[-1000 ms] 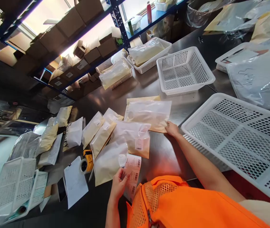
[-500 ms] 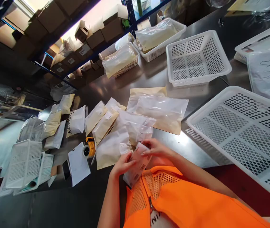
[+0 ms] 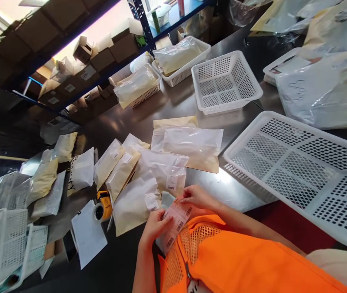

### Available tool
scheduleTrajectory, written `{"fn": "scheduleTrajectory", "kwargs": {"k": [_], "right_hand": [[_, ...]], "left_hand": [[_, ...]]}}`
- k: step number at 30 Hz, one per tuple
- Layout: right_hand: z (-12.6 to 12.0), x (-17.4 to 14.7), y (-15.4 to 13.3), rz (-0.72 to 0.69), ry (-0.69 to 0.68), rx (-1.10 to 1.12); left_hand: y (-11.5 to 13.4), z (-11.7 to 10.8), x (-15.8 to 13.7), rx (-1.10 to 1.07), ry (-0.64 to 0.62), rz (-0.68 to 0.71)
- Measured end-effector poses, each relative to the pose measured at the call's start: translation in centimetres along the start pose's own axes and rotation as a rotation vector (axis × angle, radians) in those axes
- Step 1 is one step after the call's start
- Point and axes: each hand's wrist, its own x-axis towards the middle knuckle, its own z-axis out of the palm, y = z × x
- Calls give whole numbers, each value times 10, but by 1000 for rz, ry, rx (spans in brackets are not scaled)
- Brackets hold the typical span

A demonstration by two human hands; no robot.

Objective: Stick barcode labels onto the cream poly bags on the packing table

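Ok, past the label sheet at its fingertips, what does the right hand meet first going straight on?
Probably the barcode-stickered mailer, beyond the label sheet; height of the right hand is unclear, so it could pass over.

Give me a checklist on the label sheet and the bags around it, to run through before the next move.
1. Left hand grips the label sheet: ok.
2. Right hand at the sheet's far end: ok.
3. A label peeled fully free: cannot tell, fingers hide that end.
4. Large bag nearest the left hand bears a label: ok.
5. Bags on the table lie apart: not ok, several overlap.
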Motion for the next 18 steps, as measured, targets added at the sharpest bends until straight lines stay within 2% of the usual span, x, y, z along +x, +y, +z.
{"fn": "scheduleTrajectory", "kwargs": {"k": [2,7,9,12,15,18], "right_hand": [[-14,5,14,42,128,36],[-68,32,49,235,676,123],[-86,46,57,292,804,132],[-103,65,61,350,900,127],[-110,76,59,398,934,110],[-111,80,55,462,930,-45]], "left_hand": [[-5,-8,-7,29,-8,-47],[-30,-31,-28,72,53,-161],[-42,-35,-35,30,58,-189],[-55,-34,-40,-9,60,-209],[-58,-28,-40,-20,69,-214],[-55,-24,-36,-18,79,-200]]}}
